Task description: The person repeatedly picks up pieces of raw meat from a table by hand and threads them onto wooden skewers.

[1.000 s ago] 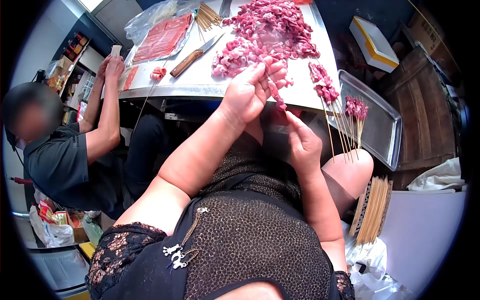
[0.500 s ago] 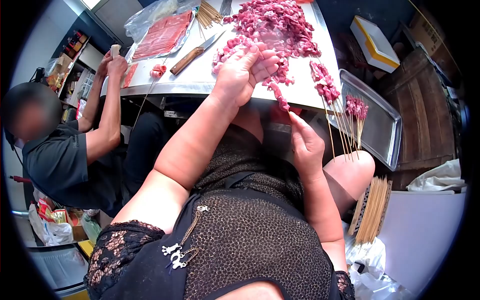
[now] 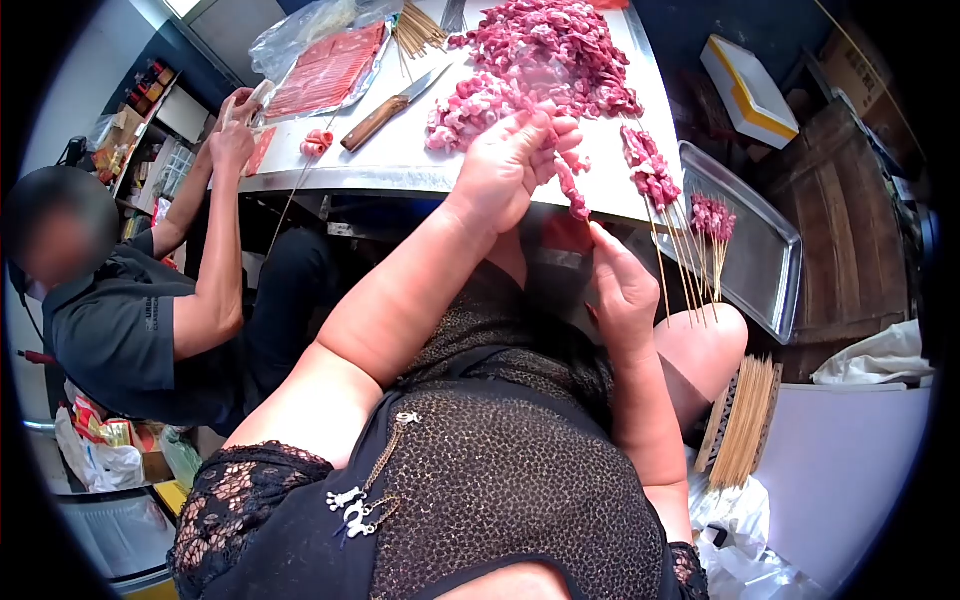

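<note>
My right hand point(image 3: 624, 285) is closed, pinching the lower end of a skewer threaded with raw meat point(image 3: 572, 192), which points up and away over the table's near edge. My left hand point(image 3: 508, 165) is at the skewer's upper end, thumb and fingertips closed on a piece of meat there; the skewer's tip is hidden by the fingers. Just beyond lies a big pile of cut raw meat point(image 3: 545, 50), with a smaller heap point(image 3: 470, 112) beside it. Several loaded meat skewers point(image 3: 650, 170) rest at the table's right edge, their bare sticks jutting out.
A knife point(image 3: 385, 112) with a wooden handle lies left of the meat. Beyond it are a tray of sliced meat point(image 3: 325, 70) and bare skewers point(image 3: 415, 30). A metal tray point(image 3: 770, 260) and a skewer bundle point(image 3: 745, 425) are at right. A co-worker point(image 3: 130, 290) sits at left.
My left hand has gone from spread fingers to a pinch at the skewer's upper end. My right hand and the skewer have shifted slightly right. The co-worker's hands have moved toward the sliced-meat tray.
</note>
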Available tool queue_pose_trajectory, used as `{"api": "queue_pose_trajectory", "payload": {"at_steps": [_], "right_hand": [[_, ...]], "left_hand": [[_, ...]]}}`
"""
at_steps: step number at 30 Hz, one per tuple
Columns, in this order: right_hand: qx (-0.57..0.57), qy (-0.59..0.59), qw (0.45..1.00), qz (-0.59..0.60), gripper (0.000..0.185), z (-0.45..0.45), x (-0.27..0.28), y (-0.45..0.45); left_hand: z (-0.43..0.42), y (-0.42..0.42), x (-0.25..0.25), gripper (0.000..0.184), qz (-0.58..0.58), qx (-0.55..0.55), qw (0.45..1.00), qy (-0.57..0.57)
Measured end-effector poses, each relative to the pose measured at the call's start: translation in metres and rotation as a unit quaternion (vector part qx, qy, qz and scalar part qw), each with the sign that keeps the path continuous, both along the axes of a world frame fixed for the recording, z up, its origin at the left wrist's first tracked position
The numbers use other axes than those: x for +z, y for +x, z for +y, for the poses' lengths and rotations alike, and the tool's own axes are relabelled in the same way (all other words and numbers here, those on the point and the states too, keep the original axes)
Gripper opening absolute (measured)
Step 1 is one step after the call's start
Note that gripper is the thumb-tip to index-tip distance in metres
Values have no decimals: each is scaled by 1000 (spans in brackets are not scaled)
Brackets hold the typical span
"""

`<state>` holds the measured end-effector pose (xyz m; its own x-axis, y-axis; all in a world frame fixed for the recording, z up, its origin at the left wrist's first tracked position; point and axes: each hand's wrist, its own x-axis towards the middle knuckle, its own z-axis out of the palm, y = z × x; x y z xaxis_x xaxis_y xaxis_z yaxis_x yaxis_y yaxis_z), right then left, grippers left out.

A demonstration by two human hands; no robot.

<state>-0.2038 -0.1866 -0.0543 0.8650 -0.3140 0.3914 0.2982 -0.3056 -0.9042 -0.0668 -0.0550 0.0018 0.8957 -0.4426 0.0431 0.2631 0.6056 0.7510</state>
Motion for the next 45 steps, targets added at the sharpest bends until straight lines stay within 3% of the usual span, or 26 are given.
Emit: {"api": "queue_pose_trajectory", "payload": {"at_steps": [13,22,24,29,30,34,40,45], "right_hand": [[8,9,1000,15,25,-1,-3,-5],[16,8,1000,-6,26,-1,-6,-1],[58,136,984,99,28,1,0,-3],[47,86,988,118,28,-2,0,-3],[29,48,989,137,28,-2,0,-3],[13,-63,997,44,29,0,-13,0],[48,-24,992,110,25,9,3,-6],[79,54,989,117,26,22,0,-9]], "left_hand": [[4,4,7,23,0,42,999,-10],[2,-2,-3,24,8,-44,999,15],[-5,-11,-5,24,26,-40,998,35],[1,11,-22,23,-40,-8,999,33],[-1,5,-12,23,-1,36,999,13],[-10,1,-19,19,79,-18,997,-13],[-17,-9,-20,17,123,-7,991,-49],[-18,-21,-10,19,131,14,991,-13]]}}
